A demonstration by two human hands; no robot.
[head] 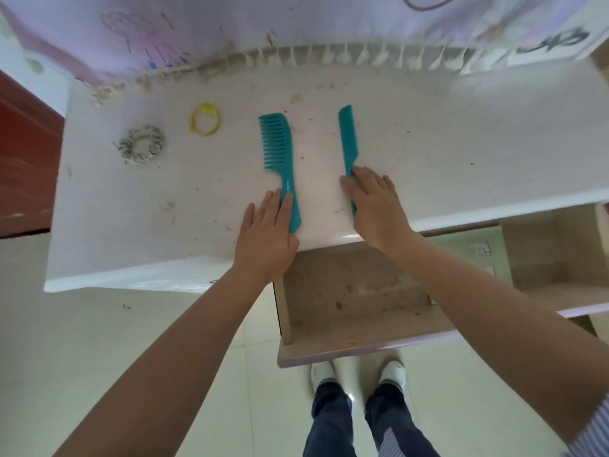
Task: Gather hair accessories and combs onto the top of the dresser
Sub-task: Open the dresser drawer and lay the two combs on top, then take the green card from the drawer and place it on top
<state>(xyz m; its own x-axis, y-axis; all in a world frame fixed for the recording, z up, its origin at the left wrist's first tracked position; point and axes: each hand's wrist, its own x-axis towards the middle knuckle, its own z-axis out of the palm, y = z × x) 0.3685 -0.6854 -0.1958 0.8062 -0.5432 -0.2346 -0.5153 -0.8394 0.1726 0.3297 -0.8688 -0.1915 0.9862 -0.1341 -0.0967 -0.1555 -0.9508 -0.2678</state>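
Note:
Two teal combs lie on the white dresser top (461,153). The wide-tooth comb (278,150) lies left of centre; my left hand (267,239) rests flat with its fingers over the comb's handle. The narrow fine-tooth comb (347,140) lies to its right; my right hand (375,206) covers its lower end, fingers spread flat. A yellow hair tie (206,119) and a grey-white scrunchie (142,148) lie further left on the same top. Neither hand is lifting its comb.
An open drawer (362,344) juts out below the dresser top, between my arms, its inside stained and holding nothing visible. A fringed lilac cloth (296,24) hangs along the back. A red-brown piece of furniture (23,159) stands left. My feet are on pale floor tiles.

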